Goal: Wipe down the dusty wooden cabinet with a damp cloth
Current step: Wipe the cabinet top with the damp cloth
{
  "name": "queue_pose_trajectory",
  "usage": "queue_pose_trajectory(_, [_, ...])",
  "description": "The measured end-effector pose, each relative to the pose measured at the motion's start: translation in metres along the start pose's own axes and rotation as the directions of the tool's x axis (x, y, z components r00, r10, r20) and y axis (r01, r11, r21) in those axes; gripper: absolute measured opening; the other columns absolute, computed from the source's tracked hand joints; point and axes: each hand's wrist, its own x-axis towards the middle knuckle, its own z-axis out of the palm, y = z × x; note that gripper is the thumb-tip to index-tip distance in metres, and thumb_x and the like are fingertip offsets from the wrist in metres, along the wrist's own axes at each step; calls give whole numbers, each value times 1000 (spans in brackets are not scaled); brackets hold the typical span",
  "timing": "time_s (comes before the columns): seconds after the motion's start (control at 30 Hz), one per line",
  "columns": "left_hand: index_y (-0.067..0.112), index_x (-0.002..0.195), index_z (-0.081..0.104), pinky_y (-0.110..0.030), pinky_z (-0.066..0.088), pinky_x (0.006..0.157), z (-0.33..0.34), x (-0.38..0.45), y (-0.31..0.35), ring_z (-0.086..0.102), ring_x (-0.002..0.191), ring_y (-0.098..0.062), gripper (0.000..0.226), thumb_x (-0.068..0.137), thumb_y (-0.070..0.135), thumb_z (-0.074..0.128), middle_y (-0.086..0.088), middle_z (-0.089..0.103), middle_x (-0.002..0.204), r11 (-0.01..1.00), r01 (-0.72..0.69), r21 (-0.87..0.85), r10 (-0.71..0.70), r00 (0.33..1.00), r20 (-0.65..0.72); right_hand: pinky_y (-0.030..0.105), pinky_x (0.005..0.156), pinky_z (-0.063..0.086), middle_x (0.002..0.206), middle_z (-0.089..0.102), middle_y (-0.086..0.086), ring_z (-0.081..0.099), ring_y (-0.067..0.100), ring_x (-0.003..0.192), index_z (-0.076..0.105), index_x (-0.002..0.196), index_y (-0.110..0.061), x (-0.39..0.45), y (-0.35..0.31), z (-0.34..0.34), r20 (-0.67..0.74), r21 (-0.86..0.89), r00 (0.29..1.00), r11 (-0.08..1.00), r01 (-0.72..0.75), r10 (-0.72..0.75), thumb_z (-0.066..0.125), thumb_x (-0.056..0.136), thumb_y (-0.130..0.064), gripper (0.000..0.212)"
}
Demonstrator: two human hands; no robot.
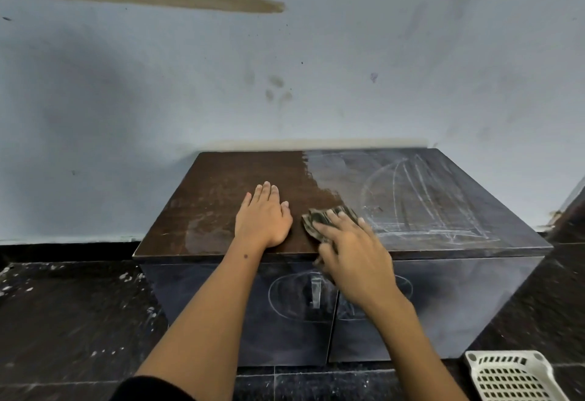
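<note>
A low dark wooden cabinet (221, 176) stands against the wall. The left half of its top is clean brown wood, while the right half (427, 198) is grey with dust and chalky streaks. My left hand (264, 217) lies flat, fingers straight, on the clean part. My right hand (351, 248) presses a dark patterned cloth (319, 218) onto the top near the front edge, at the border between the clean and dusty areas. Its fingers lie spread over the cloth, and part of the cloth is hidden under the palm.
The cabinet front has two doors with a metal handle (315, 290) and dusty oval marks. A pale blue stained wall (285, 68) rises behind. A white plastic basket (512, 375) sits on the dark tiled floor (63, 321) at the lower right.
</note>
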Motion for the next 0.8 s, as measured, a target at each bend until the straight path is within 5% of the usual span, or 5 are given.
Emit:
queue_pose_trajectory(0.33, [8, 150, 9, -35, 2, 117, -1, 0, 0, 1, 146, -19, 56, 101, 34, 16, -7, 4, 159, 1000, 0, 16, 0, 1000, 5, 33, 117, 11, 154, 28, 4, 24, 19, 142, 45, 140, -22, 83, 6, -3, 148, -39, 985, 995, -87, 92, 38, 96, -25, 45])
queue_pose_trajectory(0.53, [10, 150, 8, -35, 2, 117, 3, 2, -1, 1, 146, -18, 56, 101, 35, 16, -6, 3, 159, 1000, 6, 12, -6, 1000, -7, 26, 115, 12, 148, 41, 0, 33, 13, 137, 55, 131, -27, 2, 8, -1, -51, -14, 998, 999, -47, 46, 38, 90, -29, 45])
queue_pose_trajectory(0.8, [9, 150, 8, -35, 2, 118, 0, 0, 1, 0, 146, -18, 56, 101, 36, 16, -6, 3, 159, 1000, 16, 22, -16, 1000, 10, 31, 116, 14, 153, 31, 2, 28, 20, 140, 47, 139, -25, 65, 3, -4, 101, -26, 991, 996, -89, 91, 38, 95, -26, 45])
